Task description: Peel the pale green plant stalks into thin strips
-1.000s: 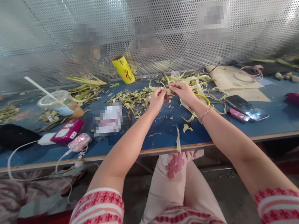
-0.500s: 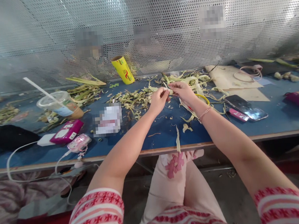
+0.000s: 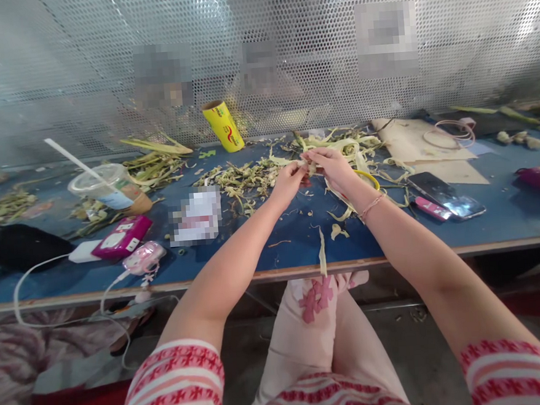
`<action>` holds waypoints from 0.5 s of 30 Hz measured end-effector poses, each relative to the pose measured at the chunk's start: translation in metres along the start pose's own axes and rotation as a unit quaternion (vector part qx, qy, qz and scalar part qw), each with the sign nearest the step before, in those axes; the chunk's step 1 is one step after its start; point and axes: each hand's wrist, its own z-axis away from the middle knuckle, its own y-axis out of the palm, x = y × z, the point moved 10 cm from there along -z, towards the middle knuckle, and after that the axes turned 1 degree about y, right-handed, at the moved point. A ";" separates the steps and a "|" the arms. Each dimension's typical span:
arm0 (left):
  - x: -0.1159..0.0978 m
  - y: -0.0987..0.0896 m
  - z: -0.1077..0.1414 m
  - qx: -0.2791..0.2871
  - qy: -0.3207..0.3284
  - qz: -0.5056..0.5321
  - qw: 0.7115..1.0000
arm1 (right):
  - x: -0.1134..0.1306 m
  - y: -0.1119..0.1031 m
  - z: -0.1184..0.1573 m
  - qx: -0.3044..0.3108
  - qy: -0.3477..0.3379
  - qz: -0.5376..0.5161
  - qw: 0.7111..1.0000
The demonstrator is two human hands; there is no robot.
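Note:
My left hand (image 3: 291, 181) and my right hand (image 3: 331, 165) meet above the middle of the table, fingertips pinched close together. Between them is a small pale plant piece (image 3: 305, 165), mostly hidden by the fingers. Behind and to the left of the hands lies a heap of greenish, withered plant scraps (image 3: 245, 178). Long pale leaf strips (image 3: 361, 147) are strewn to the right, partly behind my right hand. Under my right wrist, the curved edge of a yellow object (image 3: 369, 179) shows. One loose strip (image 3: 322, 254) hangs over the table's front edge.
On the blue table (image 3: 241, 254), a lidded cup with a straw (image 3: 107, 188), purple box (image 3: 123, 236) and cabled pink device (image 3: 143, 259) stand left. A yellow tube (image 3: 224, 127) leans by the perforated metal wall (image 3: 295, 34). Phones (image 3: 448, 196) and cardboard (image 3: 413, 140) lie right.
The fingers of both hands have shifted slightly around the small pale piece, my right fingertips moving a little left, closer to the left ones. The things on the table stay in place.

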 end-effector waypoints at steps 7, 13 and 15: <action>-0.001 0.002 -0.001 0.009 0.013 -0.009 1.000 | -0.006 0.001 0.000 0.001 0.009 0.002 1.000; -0.008 0.002 -0.001 0.012 0.042 -0.042 0.998 | -0.015 0.002 -0.001 0.003 0.066 -0.022 0.998; -0.008 0.002 0.000 0.010 0.039 -0.044 0.998 | -0.013 0.003 -0.001 0.008 0.056 -0.005 0.998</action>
